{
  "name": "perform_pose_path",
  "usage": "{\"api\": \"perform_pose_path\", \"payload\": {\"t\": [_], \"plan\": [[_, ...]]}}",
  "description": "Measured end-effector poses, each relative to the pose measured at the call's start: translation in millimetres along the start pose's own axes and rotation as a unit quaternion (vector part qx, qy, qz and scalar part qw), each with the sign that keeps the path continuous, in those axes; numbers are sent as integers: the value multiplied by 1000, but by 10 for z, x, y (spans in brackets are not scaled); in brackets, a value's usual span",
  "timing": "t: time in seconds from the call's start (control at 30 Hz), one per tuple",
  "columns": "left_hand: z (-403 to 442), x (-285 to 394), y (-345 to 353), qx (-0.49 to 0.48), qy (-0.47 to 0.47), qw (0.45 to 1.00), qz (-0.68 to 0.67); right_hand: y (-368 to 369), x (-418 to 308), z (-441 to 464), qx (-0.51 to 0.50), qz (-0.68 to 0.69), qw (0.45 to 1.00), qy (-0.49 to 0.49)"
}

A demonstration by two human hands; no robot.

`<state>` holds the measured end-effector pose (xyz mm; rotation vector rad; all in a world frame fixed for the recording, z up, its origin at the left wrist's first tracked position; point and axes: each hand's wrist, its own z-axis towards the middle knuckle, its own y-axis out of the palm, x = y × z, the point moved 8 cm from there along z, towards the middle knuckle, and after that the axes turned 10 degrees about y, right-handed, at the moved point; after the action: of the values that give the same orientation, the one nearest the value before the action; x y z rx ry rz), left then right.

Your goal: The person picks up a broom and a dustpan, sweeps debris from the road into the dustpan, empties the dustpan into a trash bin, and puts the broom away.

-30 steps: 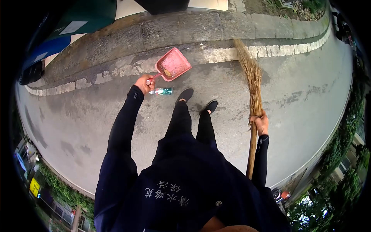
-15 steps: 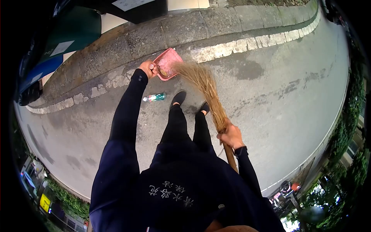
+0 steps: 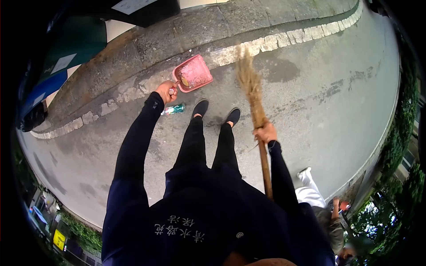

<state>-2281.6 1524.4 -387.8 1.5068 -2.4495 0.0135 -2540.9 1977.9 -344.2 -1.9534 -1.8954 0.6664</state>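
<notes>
Swung the broom (image 3: pixel 256 104) rightward since the earlier frame, keeping the right hand (image 3: pixel 265 132) wrapped round it just below the bristles (image 3: pixel 249 74). Left the bottle (image 3: pixel 176 109) uncollected near the left shoe (image 3: pixel 201 107), and beyond held tight in the left hand (image 3: pixel 167 91), by its handle (image 3: pixel 177 83), the dustpan (image 3: pixel 203 73), now clear of bristles, with scraps (image 3: pixel 185 82) already inside. Caught a person (image 3: pixel 310 195) in white trousers newly in view, farther off.
</notes>
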Motion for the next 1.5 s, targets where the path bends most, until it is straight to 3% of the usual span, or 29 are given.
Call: {"api": "perform_pose_path", "payload": {"t": [0.03, 0.07, 0.13, 0.23, 0.33, 0.47, 0.6, 0.63, 0.67, 0.73, 0.8, 0.9, 1.0, 1.03, 1.07, 1.13, 1.2, 1.3, 1.4, 1.5], "plan": [[180, -121, 25, -13, -23, 999, -18, 223, -123, -332, -5, 12, 1000, -11], [149, -132, 117, -9, 15, 1000, -14, 262, -262, -742, -9, 24, 999, -21], [223, -254, 182, 0, 9, 999, -31, 0, -454, -1536, -62, -10, 998, -6], [99, -269, 236, -22, -3, 999, -41, -208, -49, -1964, -85, 78, 993, 2], [10, -305, 260, -18, -27, 997, -63, -500, 620, -1606, -41, 283, 958, 8], [-69, -422, 481, -27, 0, 1000, -7, -1367, 1411, -683, 20, 426, 904, 46], [89, -610, 818, 0, -11, 999, 35, -1772, 1893, 108, 29, 396, 910, 117], [122, -664, 900, 0, -13, 999, 38, -1564, 2010, 408, 8, 354, 934, 50], [153, -699, 1003, -3, -7, 999, 36, -1248, 2063, 528, 35, 325, 943, 60], [213, -720, 1255, -12, 5, 999, 32, -481, 1573, 112, -54, 386, 920, 24], [250, -788, 1405, 2, -14, 1000, 6, -20, 1354, -428, -51, 240, 969, 29], [270, -771, 1511, -3, 13, 1000, -6, -341, 1138, -1347, -82, 197, 976, 30], [210, -816, 1402, -18, 7, 999, -34, -631, 1236, -1739, -74, 172, 982, -16], [174, -861, 1335, -13, 3, 998, -60, -618, 1344, -1684, -99, 235, 967, -4], [126, -956, 1222, -4, -6, 996, -86, -702, 1424, -1569, -53, 223, 973, -40], [-114, -1002, 1020, 7, 13, 992, -126, -932, 1472, -1367, -96, 351, 931, 26], [-153, -1045, 712, -22, -6, 987, -161, -1294, 1529, -1039, -52, 429, 902, 2], [-340, -947, 253, -4, 11, 980, -199, -1706, 1731, -374, -2, 421, 907, 27], [-261, -813, -206, -10, 21, 971, -237, -1747, 1407, -131, 2, 396, 916, 61], [-231, -653, -641, 38, 7, 964, -262, -1087, 669, -133, -42, 328, 944, 17]]}}
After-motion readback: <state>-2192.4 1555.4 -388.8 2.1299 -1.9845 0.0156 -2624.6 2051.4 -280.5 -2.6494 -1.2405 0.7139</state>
